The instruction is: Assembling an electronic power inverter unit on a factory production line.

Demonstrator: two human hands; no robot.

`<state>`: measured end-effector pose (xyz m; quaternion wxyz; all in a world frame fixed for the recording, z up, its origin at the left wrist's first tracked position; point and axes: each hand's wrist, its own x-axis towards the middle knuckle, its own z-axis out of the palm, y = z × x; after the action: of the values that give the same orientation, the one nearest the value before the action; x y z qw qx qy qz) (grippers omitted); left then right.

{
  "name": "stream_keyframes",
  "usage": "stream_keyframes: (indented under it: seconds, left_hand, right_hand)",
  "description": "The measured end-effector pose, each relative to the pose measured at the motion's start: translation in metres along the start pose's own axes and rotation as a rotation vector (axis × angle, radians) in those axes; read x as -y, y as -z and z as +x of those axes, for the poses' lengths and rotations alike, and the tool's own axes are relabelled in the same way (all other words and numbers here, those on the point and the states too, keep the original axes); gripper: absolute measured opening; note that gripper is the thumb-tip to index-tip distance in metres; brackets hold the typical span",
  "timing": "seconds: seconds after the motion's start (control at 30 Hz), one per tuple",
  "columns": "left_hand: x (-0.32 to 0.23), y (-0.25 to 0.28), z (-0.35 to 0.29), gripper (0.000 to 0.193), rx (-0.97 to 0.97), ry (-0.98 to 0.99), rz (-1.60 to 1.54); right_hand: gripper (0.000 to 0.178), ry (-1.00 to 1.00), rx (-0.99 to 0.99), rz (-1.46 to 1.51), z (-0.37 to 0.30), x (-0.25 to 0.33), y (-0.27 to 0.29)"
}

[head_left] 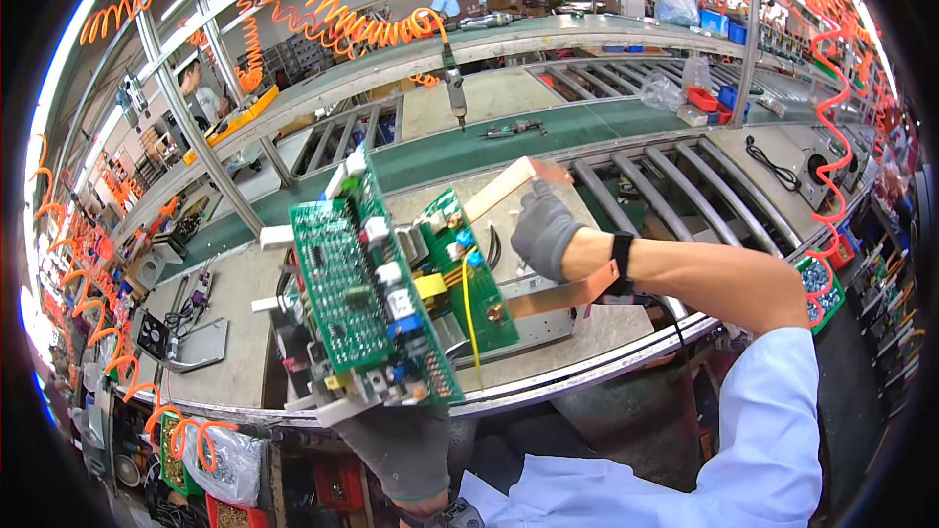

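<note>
Well, green boards (337,284): tilted by the bench (245,332) edge, might fall if the left hand (401,445) slips
Left fingers: hidden, cannot tell
Right hand (546,232): fingers curled by the top copper strip (501,191), grip unclear; hard pulling might bend it

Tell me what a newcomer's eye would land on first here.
First, the bulky green circuit-board assembly, tilted just left of centre, with the gray-gloved left hand below it. Next, the gloved right hand right of centre, by the end of the upper copper strip. Then the bright orange coiled hose at the upper left, leading to a hanging power tool.
</note>
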<state>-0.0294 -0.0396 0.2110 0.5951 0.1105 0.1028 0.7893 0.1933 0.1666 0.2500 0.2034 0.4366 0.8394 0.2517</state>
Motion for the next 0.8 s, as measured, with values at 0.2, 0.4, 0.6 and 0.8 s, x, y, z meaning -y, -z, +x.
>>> stream_keyframes:
  seconds: [0.2, 0.4, 0.6, 0.8]
  left_hand:
    - [0.021, -0.025, 0.026, 0.072, 0.028, 0.018, -0.003]
    - [0.032, -0.041, 0.041, 0.073, -0.001, -0.085, 0.196]
    - [0.044, -0.052, 0.048, 0.071, -0.066, -0.103, 0.323]
    - [0.05, -0.043, 0.061, 0.072, -0.07, -0.013, 0.394]
  right_hand:
    - [0.026, -0.074, -0.687, 1.026, -0.027, -0.038, -0.059]
    - [0.041, -0.433, -0.767, 1.908, -0.03, -0.015, -0.096]
    - [0.042, -0.524, -1.021, 2.194, -0.008, -0.009, -0.109]
    - [0.044, -0.486, -1.152, 2.301, -0.004, -0.008, -0.125]
